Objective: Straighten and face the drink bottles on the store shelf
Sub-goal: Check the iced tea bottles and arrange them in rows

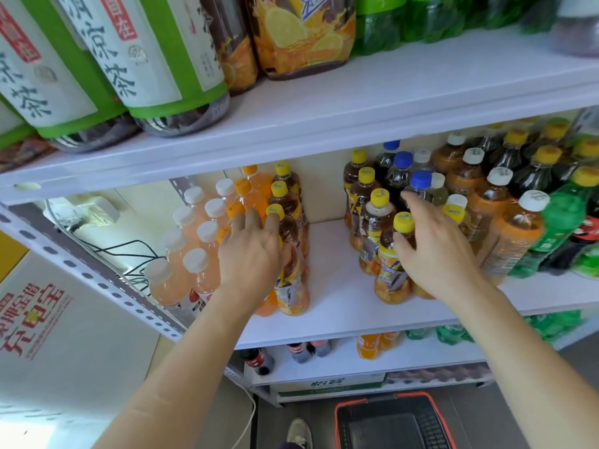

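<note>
1. Both of our hands reach into the middle shelf (340,306), which is white.
2. Our left hand (251,254) is on the left row of tea bottles. Its fingers are spread a little and lie over the tops of the front bottles. One fingertip touches a yellow cap (275,211). We cannot tell if the hand is gripping a bottle or just resting on it.
3. Under that hand stands the left front tea bottle (291,296), with a yellow and orange label. It stands upright near the front edge.
4. Our right hand (437,251) is on the other row of tea bottles. Its fingers are open and stretched toward the back. The thumb touches the neck of the right front tea bottle (392,273), just under its yellow cap. The hand is not closed around it.
5. Between the two tea rows we see a bare strip of shelf.
6. Left of our left hand stand pink drink bottles (181,280) with white caps, close together.
7. Right of our right hand stand orange bottles (515,238) with white caps, then green bottles (560,222).
8. Behind our right fingers is a bottle with a blue cap (420,179).
9. On the floor below sits a red basket (392,422).
</note>
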The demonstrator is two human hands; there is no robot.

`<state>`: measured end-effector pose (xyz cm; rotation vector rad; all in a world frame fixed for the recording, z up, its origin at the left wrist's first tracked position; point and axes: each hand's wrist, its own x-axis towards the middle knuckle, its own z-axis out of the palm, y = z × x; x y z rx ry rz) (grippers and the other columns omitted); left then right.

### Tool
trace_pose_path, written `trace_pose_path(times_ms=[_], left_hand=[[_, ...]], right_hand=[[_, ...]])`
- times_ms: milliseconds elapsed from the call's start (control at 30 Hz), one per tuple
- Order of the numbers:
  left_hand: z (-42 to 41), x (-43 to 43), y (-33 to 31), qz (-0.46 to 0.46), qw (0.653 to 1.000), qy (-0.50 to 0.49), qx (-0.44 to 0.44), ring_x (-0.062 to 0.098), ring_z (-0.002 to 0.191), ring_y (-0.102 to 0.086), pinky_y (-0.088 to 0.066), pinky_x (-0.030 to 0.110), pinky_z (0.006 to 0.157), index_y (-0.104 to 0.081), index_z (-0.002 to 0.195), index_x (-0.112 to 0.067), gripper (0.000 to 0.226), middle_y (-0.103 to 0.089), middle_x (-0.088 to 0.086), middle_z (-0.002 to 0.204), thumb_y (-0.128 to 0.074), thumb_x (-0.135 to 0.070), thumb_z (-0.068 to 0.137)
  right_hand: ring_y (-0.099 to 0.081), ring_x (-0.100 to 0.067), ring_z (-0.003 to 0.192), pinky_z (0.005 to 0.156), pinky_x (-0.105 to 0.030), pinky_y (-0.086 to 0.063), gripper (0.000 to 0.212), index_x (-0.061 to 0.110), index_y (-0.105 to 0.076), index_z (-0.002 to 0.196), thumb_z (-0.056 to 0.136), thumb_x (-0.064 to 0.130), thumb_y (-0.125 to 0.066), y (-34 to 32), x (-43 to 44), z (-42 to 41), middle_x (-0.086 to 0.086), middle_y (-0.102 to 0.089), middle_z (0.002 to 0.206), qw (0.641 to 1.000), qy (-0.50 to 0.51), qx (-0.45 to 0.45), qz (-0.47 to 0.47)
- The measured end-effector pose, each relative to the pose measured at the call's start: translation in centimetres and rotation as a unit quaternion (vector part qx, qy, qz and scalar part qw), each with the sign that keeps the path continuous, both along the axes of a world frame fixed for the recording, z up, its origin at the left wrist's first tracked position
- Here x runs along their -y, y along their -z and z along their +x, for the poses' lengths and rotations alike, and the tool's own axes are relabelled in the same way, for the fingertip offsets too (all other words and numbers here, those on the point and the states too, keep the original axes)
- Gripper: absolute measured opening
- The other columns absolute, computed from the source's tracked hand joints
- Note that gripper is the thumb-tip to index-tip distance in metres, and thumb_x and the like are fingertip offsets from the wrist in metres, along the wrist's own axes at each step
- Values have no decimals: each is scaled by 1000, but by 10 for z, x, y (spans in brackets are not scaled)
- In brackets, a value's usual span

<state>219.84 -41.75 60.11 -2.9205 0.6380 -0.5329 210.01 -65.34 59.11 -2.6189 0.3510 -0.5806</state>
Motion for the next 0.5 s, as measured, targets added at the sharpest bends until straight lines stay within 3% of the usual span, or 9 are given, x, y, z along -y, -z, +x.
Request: trace_pose_path(times_ms=[100,167,267,367,433,500], left_hand=[[-11,8,1,-98,982,136,91,35,83,-56,-49,41,60,-68,102,-6,19,-61,15,93,-67,-17,86],[-21,15,4,-124,969,201,68,34,81,-57,-50,43,62,-69,97,-5,15,-62,14,92,-62,-11,86],[-38,31,16,-173,955,231,-61,33,90,-60,-53,43,73,-68,104,-8,21,-65,11,100,-58,-13,86],[-54,53,35,-231,921,217,-228,28,119,-54,-45,36,97,-56,132,-12,48,-59,7,130,-67,-25,88],[-64,65,44,-275,883,223,-308,20,131,-45,-38,31,105,-39,146,-15,73,-49,3,143,-74,-32,84],[-73,75,44,-362,826,233,-366,15,127,-51,-43,32,103,-34,147,-19,85,-53,0,139,-82,-28,78]], right_hand=[[-55,-37,114,89,-43,-47,55,12,-41,142,92,23,-60,1,2,10,-15,-56,129,998,0,-56,-19],[-58,-35,107,78,-40,-47,51,17,-46,140,91,21,-62,4,1,10,-12,-58,122,998,9,-58,-28],[-60,-32,100,69,-36,-44,42,18,-58,127,87,15,-68,9,-3,-2,-5,-61,116,1000,14,-22,-14],[-59,-27,100,70,-26,-36,38,16,-62,119,84,3,-69,15,-9,-21,-2,-63,117,999,-37,2,20],[-57,-21,100,72,-20,-35,37,17,-64,116,84,-2,-68,9,-14,-30,1,-63,115,996,-76,26,35],[-56,-13,101,80,-23,-42,39,22,-64,113,84,-3,-66,-3,-15,-38,7,-62,113,992,-101,53,62]])
